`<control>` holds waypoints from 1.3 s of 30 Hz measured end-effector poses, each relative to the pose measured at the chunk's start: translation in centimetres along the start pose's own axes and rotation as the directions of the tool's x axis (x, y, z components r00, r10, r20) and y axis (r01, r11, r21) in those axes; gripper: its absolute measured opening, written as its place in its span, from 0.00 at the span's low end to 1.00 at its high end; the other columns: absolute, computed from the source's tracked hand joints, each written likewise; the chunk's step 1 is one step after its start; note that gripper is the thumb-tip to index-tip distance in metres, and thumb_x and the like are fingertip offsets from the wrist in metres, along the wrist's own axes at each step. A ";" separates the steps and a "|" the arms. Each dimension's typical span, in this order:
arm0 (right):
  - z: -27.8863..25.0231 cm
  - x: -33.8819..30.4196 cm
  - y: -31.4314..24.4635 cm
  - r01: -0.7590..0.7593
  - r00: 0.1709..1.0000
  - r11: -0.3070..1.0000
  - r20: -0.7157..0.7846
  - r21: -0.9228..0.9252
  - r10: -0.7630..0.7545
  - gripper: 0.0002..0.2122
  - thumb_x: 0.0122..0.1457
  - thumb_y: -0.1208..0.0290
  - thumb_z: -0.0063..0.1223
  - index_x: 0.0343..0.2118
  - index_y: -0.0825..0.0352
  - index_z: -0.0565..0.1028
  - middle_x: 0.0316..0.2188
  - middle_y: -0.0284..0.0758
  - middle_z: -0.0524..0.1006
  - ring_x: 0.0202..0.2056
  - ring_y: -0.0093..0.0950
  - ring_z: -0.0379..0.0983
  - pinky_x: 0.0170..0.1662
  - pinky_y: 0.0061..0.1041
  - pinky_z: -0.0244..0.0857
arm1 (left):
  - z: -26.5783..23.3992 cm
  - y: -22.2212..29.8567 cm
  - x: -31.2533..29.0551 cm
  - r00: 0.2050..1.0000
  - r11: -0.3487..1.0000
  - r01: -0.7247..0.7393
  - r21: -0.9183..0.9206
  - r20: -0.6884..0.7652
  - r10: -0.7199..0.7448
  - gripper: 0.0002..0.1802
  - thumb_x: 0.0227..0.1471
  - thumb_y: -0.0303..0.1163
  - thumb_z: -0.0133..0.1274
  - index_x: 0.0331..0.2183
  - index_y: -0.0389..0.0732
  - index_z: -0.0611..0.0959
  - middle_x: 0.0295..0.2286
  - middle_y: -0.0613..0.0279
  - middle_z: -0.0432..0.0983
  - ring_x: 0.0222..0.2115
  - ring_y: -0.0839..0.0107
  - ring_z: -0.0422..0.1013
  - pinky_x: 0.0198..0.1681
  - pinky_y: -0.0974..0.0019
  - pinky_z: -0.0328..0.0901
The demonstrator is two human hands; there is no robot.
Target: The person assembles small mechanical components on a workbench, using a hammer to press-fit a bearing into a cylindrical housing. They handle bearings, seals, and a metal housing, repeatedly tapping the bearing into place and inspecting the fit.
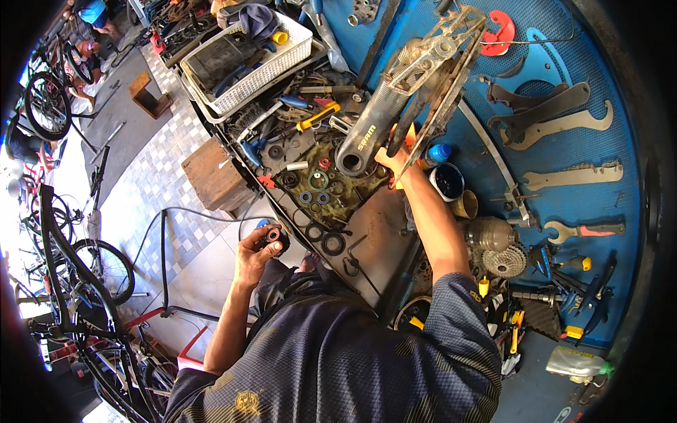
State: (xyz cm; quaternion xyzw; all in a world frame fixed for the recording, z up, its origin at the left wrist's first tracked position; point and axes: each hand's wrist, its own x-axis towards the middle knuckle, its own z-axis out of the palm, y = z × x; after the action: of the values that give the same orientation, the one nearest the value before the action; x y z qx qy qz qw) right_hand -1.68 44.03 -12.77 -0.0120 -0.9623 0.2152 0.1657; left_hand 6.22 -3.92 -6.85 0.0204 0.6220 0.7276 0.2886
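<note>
My left hand [253,261] is closed around a small black round part [276,240] with a hole in its middle, held left of the workbench edge. Over the bench, my right hand [397,161] is closed at the rear of a worn bicycle crankset [381,116], which is raised toward me. Its grey crank arm hides some of the fingers. The toothed chainring and a metal cage-like pedal [443,48] point away from me. Below it, loose rings, seals and bearings lie on a greasy yellowish cloth [340,185]. Something orange [413,135] shows behind the right hand.
A white plastic basket [300,49] of parts stands at the far left of the bench. Tools hang on a blue pegboard [508,169]. A cassette [505,260] lies right of my arm. Left are a wooden box [215,175] and several bicycles; people are farther back.
</note>
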 end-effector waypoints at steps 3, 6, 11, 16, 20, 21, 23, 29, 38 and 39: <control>-0.2 0.2 0.6 -0.052 0.998 0.988 0.042 0.143 0.047 0.18 0.63 0.69 0.60 0.55 0.68 0.76 0.53 0.46 0.80 0.55 0.42 0.76 0.57 0.42 0.69 | -0.1 0.1 -0.2 1.000 1.000 -0.005 -0.009 -0.008 0.005 0.27 0.54 0.34 0.73 0.53 0.35 0.85 0.43 0.63 0.85 0.44 0.75 0.78 0.51 0.68 0.72; -0.1 -0.2 0.8 -0.147 0.987 0.960 0.100 0.237 0.127 0.18 0.63 0.69 0.61 0.54 0.68 0.77 0.52 0.46 0.80 0.54 0.43 0.76 0.56 0.43 0.70 | -0.3 0.0 -0.4 1.000 1.000 0.006 -0.003 -0.014 -0.006 0.27 0.55 0.34 0.73 0.53 0.35 0.85 0.43 0.63 0.85 0.43 0.75 0.78 0.50 0.69 0.71; 2.6 -2.8 -0.1 0.229 0.967 0.941 -0.054 -0.250 -0.250 0.19 0.62 0.68 0.64 0.54 0.67 0.77 0.52 0.46 0.80 0.55 0.45 0.76 0.54 0.44 0.72 | -0.1 0.2 -0.2 0.998 0.997 0.058 0.040 -0.006 -0.058 0.26 0.55 0.35 0.73 0.53 0.35 0.85 0.42 0.66 0.84 0.43 0.77 0.76 0.50 0.70 0.70; 9.1 -2.1 -1.1 -0.152 0.982 0.880 -0.031 0.449 0.185 0.11 0.65 0.69 0.61 0.47 0.67 0.77 0.44 0.40 0.81 0.45 0.36 0.78 0.46 0.37 0.74 | 0.4 0.9 0.2 0.999 1.000 0.012 0.026 0.034 -0.013 0.26 0.55 0.35 0.73 0.53 0.34 0.85 0.42 0.65 0.84 0.43 0.77 0.76 0.52 0.70 0.68; 10.0 -0.9 -4.0 0.009 0.999 0.810 0.024 0.587 -0.029 0.07 0.64 0.77 0.61 0.43 0.69 0.76 0.32 0.36 0.82 0.31 0.25 0.78 0.33 0.28 0.72 | 0.1 0.9 0.1 1.000 1.000 0.014 -0.002 0.023 -0.014 0.27 0.55 0.35 0.72 0.53 0.34 0.85 0.42 0.65 0.84 0.44 0.76 0.76 0.52 0.69 0.68; 9.7 -0.6 -5.4 -0.079 0.996 0.585 0.092 0.807 0.007 0.07 0.64 0.78 0.61 0.43 0.69 0.76 0.30 0.36 0.83 0.29 0.24 0.79 0.31 0.27 0.72 | 0.0 0.8 0.1 1.000 1.000 0.022 -0.011 0.018 -0.022 0.27 0.55 0.35 0.72 0.53 0.34 0.85 0.42 0.64 0.84 0.44 0.76 0.76 0.52 0.69 0.69; 7.8 -0.2 -7.9 -0.236 0.957 0.642 0.289 0.730 0.023 0.06 0.65 0.75 0.62 0.42 0.69 0.79 0.32 0.38 0.84 0.29 0.27 0.80 0.33 0.30 0.73 | -0.3 0.5 -0.1 1.000 1.000 0.030 0.004 -0.002 -0.030 0.27 0.55 0.35 0.73 0.53 0.34 0.85 0.42 0.64 0.84 0.44 0.76 0.76 0.52 0.69 0.69; 5.7 0.6 -11.9 -0.023 0.977 0.950 0.206 0.313 -0.045 0.09 0.67 0.68 0.61 0.44 0.66 0.85 0.36 0.38 0.86 0.35 0.35 0.84 0.40 0.36 0.75 | -0.9 -0.4 -0.3 1.000 1.000 0.014 -0.008 -0.009 -0.014 0.27 0.55 0.35 0.73 0.53 0.34 0.85 0.42 0.64 0.84 0.43 0.75 0.77 0.52 0.69 0.70; 3.0 -3.1 -10.1 -0.041 0.999 0.953 0.016 0.302 0.038 0.11 0.68 0.75 0.56 0.50 0.65 0.84 0.44 0.43 0.85 0.42 0.35 0.83 0.48 0.35 0.75 | -1.1 -0.5 0.0 1.000 1.000 -0.007 -0.028 0.001 0.007 0.28 0.53 0.34 0.74 0.53 0.34 0.85 0.42 0.64 0.84 0.44 0.75 0.77 0.53 0.68 0.70; 1.3 -3.9 -10.1 -0.051 0.999 0.978 0.003 0.200 0.052 0.11 0.68 0.74 0.56 0.50 0.65 0.84 0.44 0.42 0.85 0.41 0.34 0.83 0.47 0.34 0.75 | -1.1 -0.5 0.0 1.000 0.999 0.000 -0.053 0.005 0.001 0.28 0.53 0.33 0.74 0.53 0.34 0.85 0.43 0.64 0.84 0.44 0.75 0.77 0.54 0.68 0.70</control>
State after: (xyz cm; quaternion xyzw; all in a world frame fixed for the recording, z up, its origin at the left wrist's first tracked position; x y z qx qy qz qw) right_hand 2.09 33.94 -10.91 -0.0203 -0.9350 0.3151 0.1614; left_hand 5.97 -4.85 -7.54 0.0147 0.6017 0.7439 0.2905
